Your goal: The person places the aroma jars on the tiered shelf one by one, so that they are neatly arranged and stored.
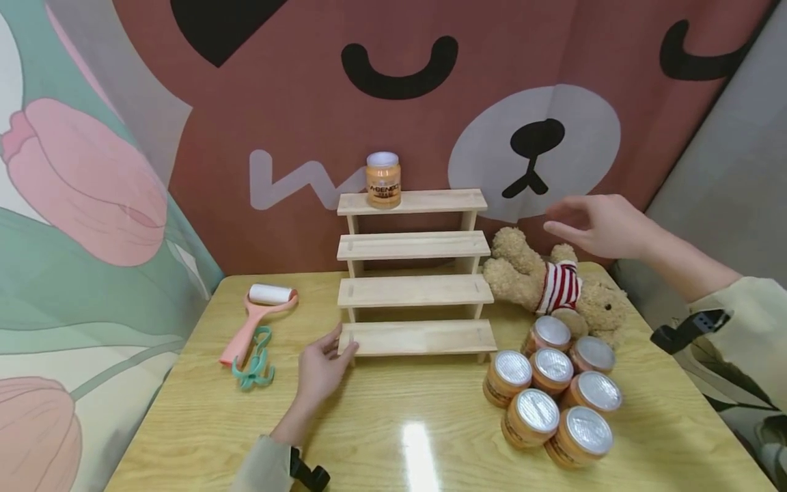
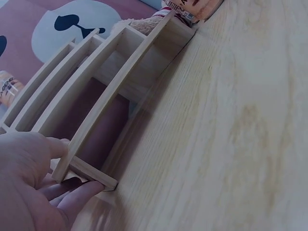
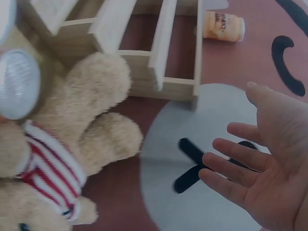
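A wooden step shelf (image 1: pixel 415 291) stands on the table with its plank tiers rising toward the back. My left hand (image 1: pixel 324 365) pinches the left end of its lowest plank; in the left wrist view, fingers of the left hand (image 2: pixel 29 178) lie above and below the board. One orange jar (image 1: pixel 384 182) with a pale lid sits on the top tier, left of its middle. My right hand (image 1: pixel 605 222) is in the air right of the shelf, above a teddy bear (image 1: pixel 559 283). Nothing is in the right hand (image 3: pixel 269 163), whose fingers are extended in the right wrist view.
Several orange jars (image 1: pixel 537 410) with silvery lids cluster at the table's right, against the teddy bear. A pink-handled lint roller (image 1: pixel 249 328) and a teal hook (image 1: pixel 254 365) lie at the left. A bear-print curtain (image 1: pixel 295 102) hangs behind the table (image 1: pixel 203 424).
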Motion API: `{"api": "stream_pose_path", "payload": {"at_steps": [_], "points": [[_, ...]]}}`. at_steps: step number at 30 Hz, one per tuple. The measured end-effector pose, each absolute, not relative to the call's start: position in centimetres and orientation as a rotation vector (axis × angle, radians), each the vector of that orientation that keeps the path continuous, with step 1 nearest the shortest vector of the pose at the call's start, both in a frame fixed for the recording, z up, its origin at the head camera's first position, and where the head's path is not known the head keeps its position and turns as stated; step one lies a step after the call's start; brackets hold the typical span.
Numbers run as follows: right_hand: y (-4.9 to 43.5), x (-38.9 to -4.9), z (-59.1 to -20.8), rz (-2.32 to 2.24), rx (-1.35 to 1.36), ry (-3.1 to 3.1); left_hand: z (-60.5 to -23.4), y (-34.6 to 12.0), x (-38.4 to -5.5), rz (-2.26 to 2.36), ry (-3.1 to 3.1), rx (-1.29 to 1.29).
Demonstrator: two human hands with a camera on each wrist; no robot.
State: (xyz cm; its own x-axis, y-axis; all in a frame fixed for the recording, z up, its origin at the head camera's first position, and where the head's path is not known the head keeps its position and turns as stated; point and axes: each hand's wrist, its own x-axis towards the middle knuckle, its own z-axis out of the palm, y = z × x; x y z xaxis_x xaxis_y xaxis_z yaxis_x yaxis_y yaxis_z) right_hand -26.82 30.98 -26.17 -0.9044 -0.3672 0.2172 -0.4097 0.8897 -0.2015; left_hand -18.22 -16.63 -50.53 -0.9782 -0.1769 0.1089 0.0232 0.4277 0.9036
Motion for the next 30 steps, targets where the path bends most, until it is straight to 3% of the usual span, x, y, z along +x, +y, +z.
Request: {"api": "stream_pose_path", "payload": {"at_steps": [6, 14, 30], "points": [[32.6, -25.6, -30.4, 0.429, 0.696, -2.870, -50.9, -16.7, -18.2, -1.573, -2.471, 0.102], [34.0, -24.4, -35.1, 0.620, 1.032, -2.917, -51.0, -16.9, -18.2, -1.558, -2.474, 0.050], [34.6, -23.5, -38.5, 0.698, 1.323, -3.087, -50.9, -16.9, -17.9, -1.588, -2.503, 0.013]]}}
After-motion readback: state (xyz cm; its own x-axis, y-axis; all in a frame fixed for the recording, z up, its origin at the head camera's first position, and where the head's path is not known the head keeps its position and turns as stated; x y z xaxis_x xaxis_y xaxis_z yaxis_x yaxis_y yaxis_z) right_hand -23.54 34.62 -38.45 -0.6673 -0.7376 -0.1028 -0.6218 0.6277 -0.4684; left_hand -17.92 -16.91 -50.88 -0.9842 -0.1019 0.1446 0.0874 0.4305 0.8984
